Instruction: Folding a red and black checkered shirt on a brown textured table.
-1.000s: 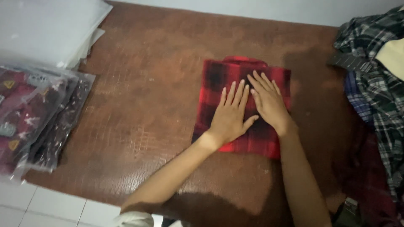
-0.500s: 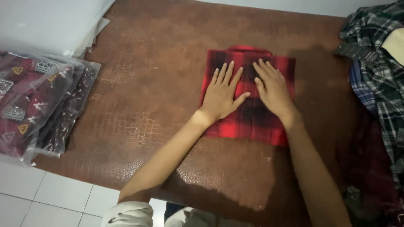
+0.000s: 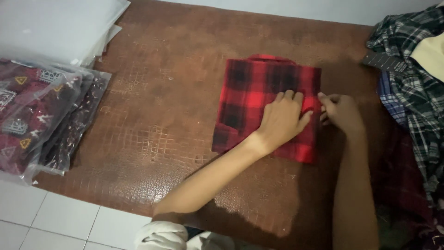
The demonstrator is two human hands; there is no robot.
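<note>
A folded red and black plaid shirt [image 3: 252,92] lies on the brown textured mat [image 3: 162,115]. My left hand [image 3: 282,120] rests on the shirt's right half, fingers curled toward its right edge. My right hand [image 3: 340,111] is at that right edge, fingers pinching the cloth at the fold. Both forearms reach in from the bottom of the view.
Several shirts packed in clear plastic bags [image 3: 41,120] are stacked at the left, with a pile of empty clear bags [image 3: 60,25] behind them. A heap of loose plaid shirts [image 3: 411,74] lies at the right. White floor tiles [image 3: 55,222] show at bottom left.
Both hands were flat on the shirt's middle. They have slid to the right: the left hand now curls near the right edge and the right hand pinches that edge.
</note>
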